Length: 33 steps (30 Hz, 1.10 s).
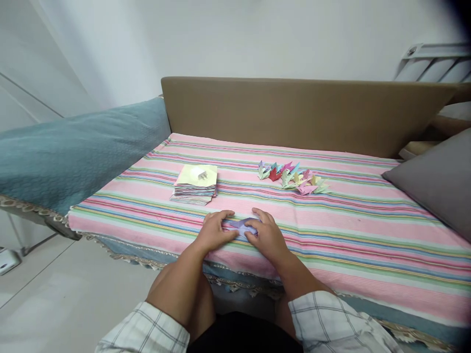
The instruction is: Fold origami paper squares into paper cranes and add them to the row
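Observation:
A small folded piece of purple origami paper (242, 227) lies low over the striped cloth, between my two hands. My left hand (215, 233) curves around its left end, thumb and forefinger spaced apart in a C shape, with the thumb tip at the paper's near edge. On the other side, my right hand (268, 235) has bent fingers and thumb on the paper, with the forefinger raised a little. Parts of the paper are hidden under the fingers. Beyond my left hand stands a stack of square coloured paper (195, 189), a small white folded piece (201, 174) on top.
Several colourful folded paper cranes (290, 177) sit in a cluster behind my right hand. The pink striped cloth (349, 220) covers a sofa seat with a brown backrest (294, 113). A blue-covered armrest (91, 142) is at left, a grey cushion (437, 176) at right.

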Tool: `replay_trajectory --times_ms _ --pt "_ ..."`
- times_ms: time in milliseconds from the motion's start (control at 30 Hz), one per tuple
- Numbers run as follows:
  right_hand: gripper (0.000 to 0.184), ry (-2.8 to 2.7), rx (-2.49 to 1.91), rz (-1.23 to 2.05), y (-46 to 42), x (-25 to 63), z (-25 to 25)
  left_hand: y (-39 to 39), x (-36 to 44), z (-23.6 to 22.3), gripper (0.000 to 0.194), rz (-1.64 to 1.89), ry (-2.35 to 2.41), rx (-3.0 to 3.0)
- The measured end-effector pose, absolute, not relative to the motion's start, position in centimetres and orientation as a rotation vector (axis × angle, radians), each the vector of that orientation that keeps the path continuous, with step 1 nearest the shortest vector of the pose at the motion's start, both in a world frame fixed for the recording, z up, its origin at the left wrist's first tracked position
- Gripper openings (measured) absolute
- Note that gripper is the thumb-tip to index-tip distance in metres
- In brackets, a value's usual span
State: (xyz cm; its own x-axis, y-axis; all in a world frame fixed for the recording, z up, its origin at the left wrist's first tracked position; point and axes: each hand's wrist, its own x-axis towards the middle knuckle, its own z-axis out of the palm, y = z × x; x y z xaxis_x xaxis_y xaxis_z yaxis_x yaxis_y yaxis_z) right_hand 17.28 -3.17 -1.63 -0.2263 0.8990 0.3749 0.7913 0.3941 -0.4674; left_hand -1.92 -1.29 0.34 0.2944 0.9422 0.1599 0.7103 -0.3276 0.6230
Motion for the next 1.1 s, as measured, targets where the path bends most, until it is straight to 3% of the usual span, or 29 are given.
replay_trajectory --times_ms 200,500,867,1100 --pt "0.028 -2.121 -1.413 0.160 -3.3 17.1 -1.4 -1.0 0.1 0.0 0.012 0.774 1.658 2.104" --pt "0.025 -2.157 -1.495 0.129 -3.5 16.8 -1.0 -0.7 -0.3 -0.3 0.004 0.761 1.684 2.175" --pt "0.013 -2.156 -1.463 0.060 -3.9 16.6 -1.0 -0.4 -1.0 -1.1 0.018 0.698 1.582 2.270" --pt "0.034 -2.166 -1.442 -0.044 -3.9 16.7 -1.2 -0.5 -1.1 -1.3 0.018 0.684 1.546 2.409"
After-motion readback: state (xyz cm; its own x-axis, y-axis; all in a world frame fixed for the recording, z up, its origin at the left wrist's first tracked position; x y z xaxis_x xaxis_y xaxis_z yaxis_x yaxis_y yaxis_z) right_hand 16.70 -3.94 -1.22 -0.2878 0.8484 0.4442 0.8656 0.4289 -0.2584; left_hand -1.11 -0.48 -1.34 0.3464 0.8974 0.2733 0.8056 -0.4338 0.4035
